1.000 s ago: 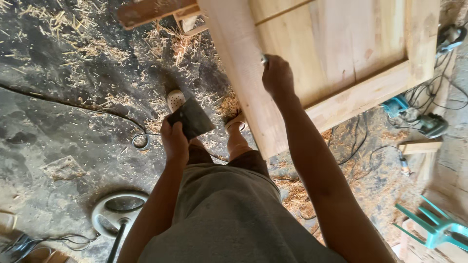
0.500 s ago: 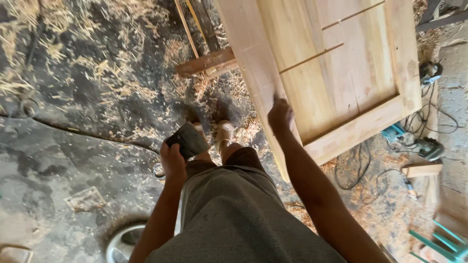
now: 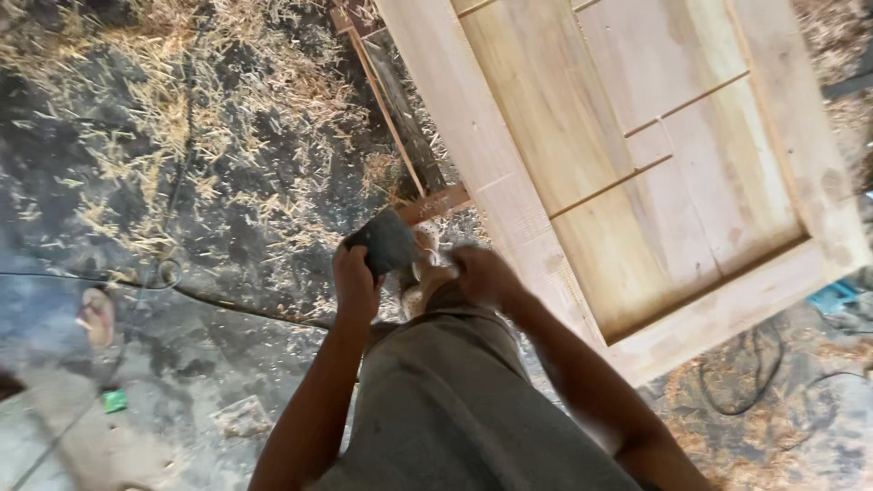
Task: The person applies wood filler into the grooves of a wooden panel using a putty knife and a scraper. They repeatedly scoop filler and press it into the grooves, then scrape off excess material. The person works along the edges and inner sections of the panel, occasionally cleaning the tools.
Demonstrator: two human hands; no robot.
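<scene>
A dark grey, flat rectangular block [image 3: 386,241] sits tilted at centre frame, gripped in the left hand [image 3: 355,286], just left of the pale wooden panelled door [image 3: 637,173].

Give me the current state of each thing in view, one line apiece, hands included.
Left hand: closed around a dark flat block.
Dark flat block: held up off the floor, tilted.
Right hand: blurred, beside the block; its grip cannot be told.
Pale wooden panelled door: lying flat, unpainted.
Black cable: trailing loose across the floor.
Wood shavings: scattered over the dark floor.
</scene>
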